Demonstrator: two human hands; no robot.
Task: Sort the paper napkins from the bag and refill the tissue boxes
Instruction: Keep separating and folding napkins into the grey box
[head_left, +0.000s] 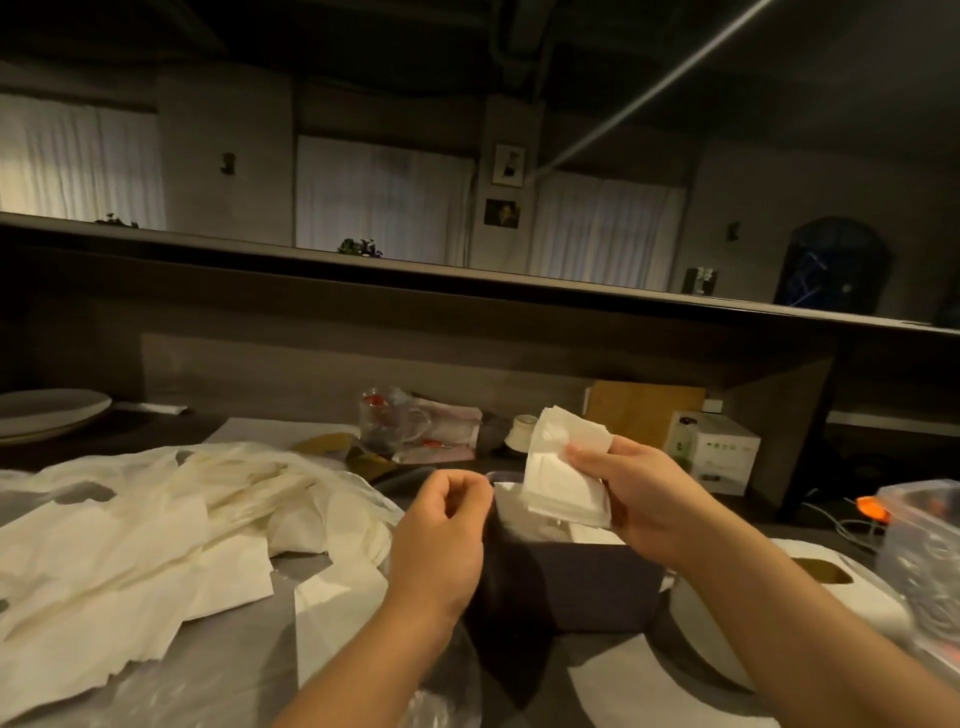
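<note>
My right hand (644, 493) grips a folded stack of white napkins (558, 467), held upright just above a dark tissue box (566, 577) at the centre of the counter. White paper shows at the top of the box (519, 504). My left hand (444, 530) hovers at the box's left edge with fingers curled, holding nothing that I can see. A heap of loose white napkins (119, 551) lies on a clear plastic bag (343, 499) to the left.
A white lid with a brown oval slot (810, 582) lies right of the box. A clear plastic container (930, 551) sits at far right. Behind stand a glass mug (389, 426), a small white box (722, 452) and stacked plates (47, 415). A raised shelf (467, 280) overhangs the back.
</note>
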